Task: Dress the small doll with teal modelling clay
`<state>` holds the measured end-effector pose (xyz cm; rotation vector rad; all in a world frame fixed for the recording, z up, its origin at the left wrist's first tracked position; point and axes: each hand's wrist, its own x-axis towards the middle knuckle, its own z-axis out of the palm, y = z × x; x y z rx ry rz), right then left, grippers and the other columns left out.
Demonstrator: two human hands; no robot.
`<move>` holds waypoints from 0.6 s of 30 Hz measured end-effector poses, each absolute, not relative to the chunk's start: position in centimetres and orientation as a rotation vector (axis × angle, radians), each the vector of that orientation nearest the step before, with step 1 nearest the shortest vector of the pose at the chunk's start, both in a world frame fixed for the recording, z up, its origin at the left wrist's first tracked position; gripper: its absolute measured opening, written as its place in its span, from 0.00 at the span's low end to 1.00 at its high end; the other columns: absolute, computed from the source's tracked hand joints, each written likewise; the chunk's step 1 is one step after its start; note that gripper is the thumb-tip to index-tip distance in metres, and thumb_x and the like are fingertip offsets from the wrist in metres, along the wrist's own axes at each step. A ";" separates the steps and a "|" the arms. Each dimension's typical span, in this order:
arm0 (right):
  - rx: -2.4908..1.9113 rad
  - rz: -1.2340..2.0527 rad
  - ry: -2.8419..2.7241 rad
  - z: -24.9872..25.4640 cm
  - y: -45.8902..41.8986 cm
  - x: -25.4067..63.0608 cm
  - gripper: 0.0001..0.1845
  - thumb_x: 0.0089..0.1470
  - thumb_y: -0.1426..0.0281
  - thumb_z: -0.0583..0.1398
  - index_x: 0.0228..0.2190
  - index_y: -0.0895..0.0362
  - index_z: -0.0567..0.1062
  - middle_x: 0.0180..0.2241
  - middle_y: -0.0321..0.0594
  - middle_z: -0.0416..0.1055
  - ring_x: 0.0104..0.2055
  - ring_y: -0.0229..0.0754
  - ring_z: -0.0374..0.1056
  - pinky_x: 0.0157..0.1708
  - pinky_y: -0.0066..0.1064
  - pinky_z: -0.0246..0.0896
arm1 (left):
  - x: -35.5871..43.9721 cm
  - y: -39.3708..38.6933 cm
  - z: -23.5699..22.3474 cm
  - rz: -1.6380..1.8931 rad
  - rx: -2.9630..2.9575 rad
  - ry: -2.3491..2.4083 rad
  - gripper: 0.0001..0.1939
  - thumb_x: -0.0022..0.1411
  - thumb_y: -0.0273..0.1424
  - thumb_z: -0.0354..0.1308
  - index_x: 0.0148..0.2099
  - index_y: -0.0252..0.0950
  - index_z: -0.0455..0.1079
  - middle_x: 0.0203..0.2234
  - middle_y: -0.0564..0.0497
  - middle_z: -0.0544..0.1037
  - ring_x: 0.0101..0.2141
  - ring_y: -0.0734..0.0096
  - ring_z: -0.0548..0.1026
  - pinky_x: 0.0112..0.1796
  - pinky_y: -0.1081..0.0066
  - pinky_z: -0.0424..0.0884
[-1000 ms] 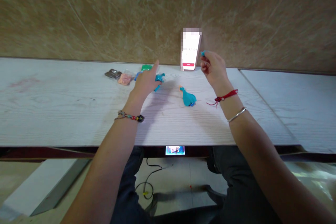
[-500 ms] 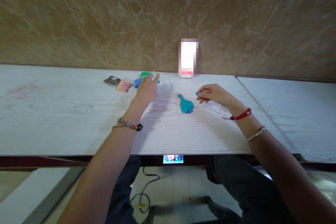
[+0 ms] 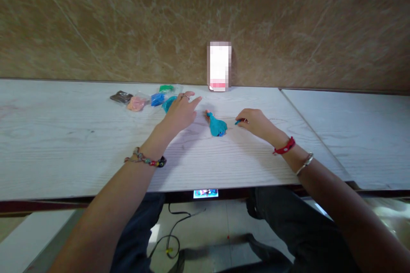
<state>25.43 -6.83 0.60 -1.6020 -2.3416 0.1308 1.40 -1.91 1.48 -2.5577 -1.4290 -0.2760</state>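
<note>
A flat teal clay figure, narrow at its pinkish top and wide and lobed below with a bit of blue, lies on the white table. To its left, my left hand is held over the table with fingers apart and nothing in them. Partly covered by that hand is a bag of teal clay. On the figure's right, my right hand pinches a small piece of teal clay between thumb and fingertips.
Bags of blue clay, green clay, pink clay and dark clay lie at the back left. A phone-like upright thing, blurred out, leans on the marble wall. A lit screen shows below the table's front edge.
My left hand has come away from the bags, rightward toward the figure, uncovering the teal bag. My right hand has turned a little, still pinching its piece. The whole view has shifted slightly.
</note>
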 end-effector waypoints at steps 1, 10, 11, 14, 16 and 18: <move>-1.588 0.147 -2.344 0.6 -6.9 25.4 0.06 0.47 0.76 0.60 0.30 0.60 0.78 0.34 0.43 0.73 0.35 0.39 0.67 0.38 0.28 0.59 | 1.4 -1.9 1.5 -0.275 -2.563 -1.424 0.24 0.59 0.26 0.46 0.59 0.32 0.57 0.56 0.38 0.58 0.54 0.57 0.59 0.52 0.61 0.58; -1.722 0.009 -2.268 0.2 -6.6 24.9 0.10 0.51 0.77 0.57 0.36 0.61 0.76 0.35 0.45 0.74 0.37 0.41 0.69 0.38 0.29 0.59 | 1.2 -1.4 1.0 -0.380 -2.555 -1.418 0.23 0.59 0.28 0.48 0.57 0.35 0.59 0.56 0.41 0.57 0.55 0.58 0.57 0.53 0.61 0.57; -1.755 0.008 -2.249 0.2 -6.6 25.0 0.10 0.52 0.76 0.57 0.37 0.60 0.76 0.35 0.45 0.75 0.37 0.42 0.69 0.38 0.29 0.59 | 1.1 -1.3 1.0 -0.381 -2.559 -1.421 0.23 0.59 0.28 0.48 0.57 0.35 0.59 0.56 0.41 0.57 0.55 0.58 0.58 0.53 0.61 0.57; -1.772 0.008 -2.271 0.0 -6.7 25.6 0.10 0.54 0.73 0.55 0.34 0.60 0.77 0.35 0.45 0.75 0.38 0.43 0.69 0.39 0.30 0.59 | 0.9 -1.1 0.9 -0.364 -2.576 -1.403 0.22 0.59 0.28 0.47 0.57 0.34 0.60 0.55 0.40 0.58 0.54 0.58 0.59 0.52 0.61 0.57; -1.694 0.006 -2.333 -0.2 -6.8 26.1 0.10 0.53 0.74 0.56 0.32 0.60 0.78 0.36 0.46 0.75 0.40 0.44 0.69 0.41 0.31 0.59 | 0.9 -1.0 0.8 -0.354 -2.585 -1.389 0.22 0.59 0.28 0.47 0.57 0.34 0.60 0.54 0.40 0.59 0.54 0.59 0.59 0.52 0.61 0.57; -1.602 0.025 -2.369 -0.4 -7.0 26.7 0.09 0.51 0.74 0.57 0.32 0.61 0.78 0.37 0.48 0.74 0.42 0.44 0.68 0.43 0.31 0.59 | 0.8 -1.0 0.8 -0.345 -2.593 -1.377 0.22 0.59 0.28 0.47 0.56 0.34 0.61 0.54 0.41 0.60 0.54 0.59 0.60 0.53 0.62 0.57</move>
